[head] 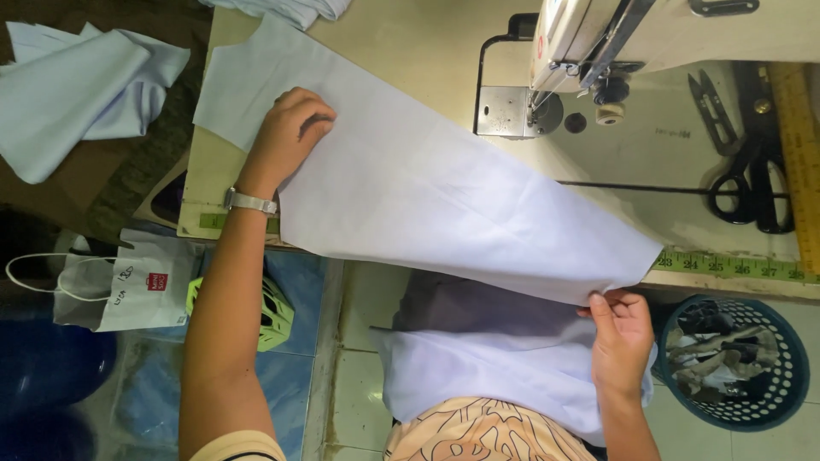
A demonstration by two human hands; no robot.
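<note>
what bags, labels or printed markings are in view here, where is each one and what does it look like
Paper shopping bag: on the floor at left, below the table edge; white, rectangular, looped handles, small red square label.
Tape measure strip: along the table's front edge at right; yellow-green with dark markings.
Ruler: on the table at far right; long, yellow, printed scale.
Sewing machine: top centre; cream body with a small round red sticker.

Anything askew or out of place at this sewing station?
Nothing damaged or spilled. The pale blue fabric panel lies diagonally across the table, its lower corner overhanging the edge, where the right hand pinches it. The left hand presses the other end flat. Scissors sit by the sewing machine.
</note>
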